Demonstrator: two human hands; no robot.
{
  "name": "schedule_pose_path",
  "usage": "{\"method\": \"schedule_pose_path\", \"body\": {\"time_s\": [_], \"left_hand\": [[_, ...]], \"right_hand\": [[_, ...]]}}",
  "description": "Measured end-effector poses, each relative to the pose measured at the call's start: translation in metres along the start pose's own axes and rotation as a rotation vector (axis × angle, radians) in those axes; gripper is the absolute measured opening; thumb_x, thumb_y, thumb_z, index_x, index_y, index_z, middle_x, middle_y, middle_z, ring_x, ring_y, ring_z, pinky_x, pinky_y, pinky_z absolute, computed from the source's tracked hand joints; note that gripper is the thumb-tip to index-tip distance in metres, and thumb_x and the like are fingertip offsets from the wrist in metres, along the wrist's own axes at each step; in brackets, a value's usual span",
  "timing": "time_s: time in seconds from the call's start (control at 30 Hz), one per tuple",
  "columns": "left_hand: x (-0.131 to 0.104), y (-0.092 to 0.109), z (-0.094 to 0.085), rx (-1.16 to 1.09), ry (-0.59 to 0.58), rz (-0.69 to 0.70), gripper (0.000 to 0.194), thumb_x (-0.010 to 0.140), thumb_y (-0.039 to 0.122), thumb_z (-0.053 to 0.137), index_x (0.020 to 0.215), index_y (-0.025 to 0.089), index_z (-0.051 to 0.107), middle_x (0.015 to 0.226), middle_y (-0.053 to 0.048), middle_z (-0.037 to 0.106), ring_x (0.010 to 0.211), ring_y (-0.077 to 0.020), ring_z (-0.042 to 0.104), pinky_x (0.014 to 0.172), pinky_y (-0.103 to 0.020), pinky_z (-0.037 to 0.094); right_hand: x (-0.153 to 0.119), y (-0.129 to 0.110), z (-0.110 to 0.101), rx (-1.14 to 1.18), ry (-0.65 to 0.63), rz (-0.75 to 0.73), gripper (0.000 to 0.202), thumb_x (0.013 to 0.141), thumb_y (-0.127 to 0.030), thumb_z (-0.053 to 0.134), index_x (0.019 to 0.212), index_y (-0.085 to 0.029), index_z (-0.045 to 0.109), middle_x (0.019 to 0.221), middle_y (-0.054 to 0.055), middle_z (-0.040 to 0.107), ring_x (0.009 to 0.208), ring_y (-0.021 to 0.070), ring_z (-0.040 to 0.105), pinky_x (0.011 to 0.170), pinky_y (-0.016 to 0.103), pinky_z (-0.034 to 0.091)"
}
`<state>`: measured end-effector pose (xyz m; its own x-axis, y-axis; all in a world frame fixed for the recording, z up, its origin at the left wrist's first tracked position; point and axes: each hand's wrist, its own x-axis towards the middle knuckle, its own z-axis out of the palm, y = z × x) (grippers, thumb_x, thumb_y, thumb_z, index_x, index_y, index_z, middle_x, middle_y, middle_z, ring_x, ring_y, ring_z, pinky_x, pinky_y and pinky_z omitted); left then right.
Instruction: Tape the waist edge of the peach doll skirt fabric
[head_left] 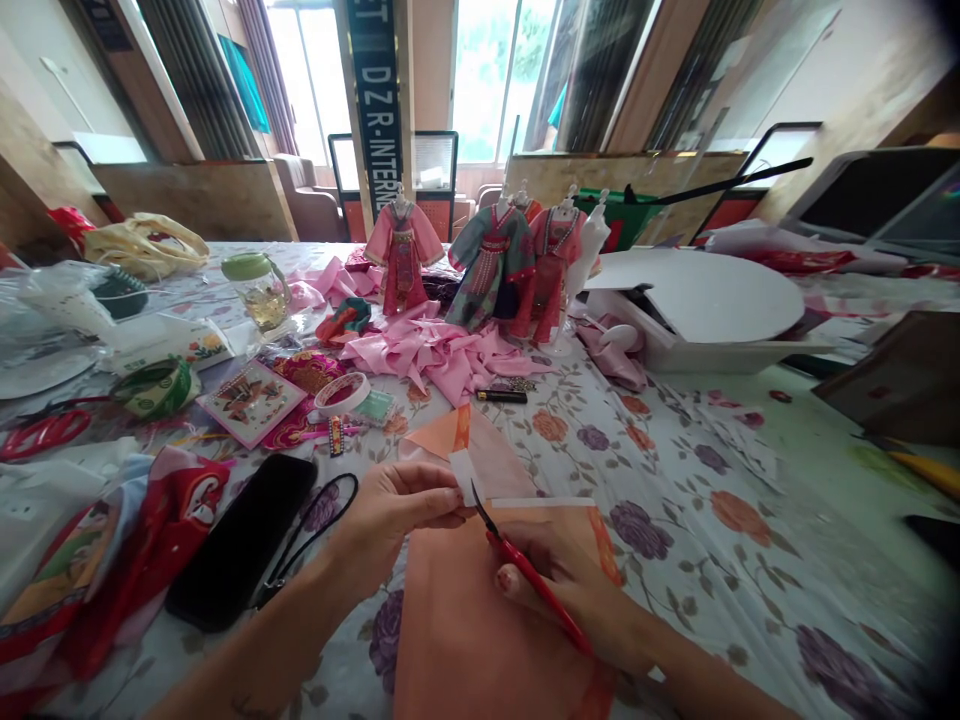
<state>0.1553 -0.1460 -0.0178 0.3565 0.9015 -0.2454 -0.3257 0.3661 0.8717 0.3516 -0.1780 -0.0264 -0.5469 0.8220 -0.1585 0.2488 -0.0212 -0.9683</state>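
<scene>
Your left hand (pixel 397 510) pinches a white strip (pixel 463 468) on the edge of the orange fabric (pixel 480 610), which lies on the floral table (pixel 675 480) right in front of you. Your right hand (pixel 570 580) grips red-handled scissors (pixel 525 565), fingers closed round them, blade tips at the strip. A black case (pixel 240 540) sits just left.

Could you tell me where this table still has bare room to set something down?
The floral tablecloth lies bare to the right of the peach fabric, below the white round board. The left side is crowded: black case, tape roll, pink cloth pile, dressed dolls.
</scene>
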Motion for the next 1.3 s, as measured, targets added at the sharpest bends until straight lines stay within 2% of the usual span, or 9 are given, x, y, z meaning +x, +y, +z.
{"method": "schedule_pose_path", "body": {"time_s": [0.43, 0.77, 1.3], "left_hand": [[-0.0004, -0.0023, -0.0004, -0.016, 0.016, -0.016, 0.013, 0.066, 0.019, 0.078, 0.074, 0.012, 0.072, 0.071, -0.005, 0.072, 0.066, -0.0135, 0.068, 0.068, -0.021, 0.052], [0.0012, -0.0057, 0.0000, -0.092, 0.007, -0.010, 0.011, 0.066, 0.016, 0.078, 0.075, 0.012, 0.071, 0.071, -0.004, 0.072, 0.066, -0.0121, 0.068, 0.067, -0.020, 0.053], [0.0009, -0.0026, 0.0010, -0.071, -0.005, -0.013, 0.008, 0.068, 0.016, 0.076, 0.074, 0.012, 0.072, 0.073, -0.005, 0.073, 0.066, -0.0111, 0.067, 0.067, -0.018, 0.053]], "right_hand": [[0.0004, 0.0067, -0.0007, 0.035, -0.016, 0.003, 0.041, 0.082, -0.049, 0.056, 0.067, -0.019, 0.033, 0.068, -0.004, 0.025, 0.062, 0.0108, 0.024, 0.054, 0.025, 0.019], [0.0012, 0.0037, 0.0000, 0.044, -0.006, 0.002, 0.039, 0.083, -0.050, 0.052, 0.066, -0.019, 0.035, 0.067, -0.004, 0.026, 0.062, 0.0108, 0.024, 0.054, 0.025, 0.020], [0.0007, 0.0033, 0.0023, 0.153, 0.017, 0.054, 0.042, 0.079, -0.049, 0.059, 0.063, -0.018, 0.035, 0.065, -0.005, 0.026, 0.058, 0.0090, 0.022, 0.051, 0.026, 0.016]]}}
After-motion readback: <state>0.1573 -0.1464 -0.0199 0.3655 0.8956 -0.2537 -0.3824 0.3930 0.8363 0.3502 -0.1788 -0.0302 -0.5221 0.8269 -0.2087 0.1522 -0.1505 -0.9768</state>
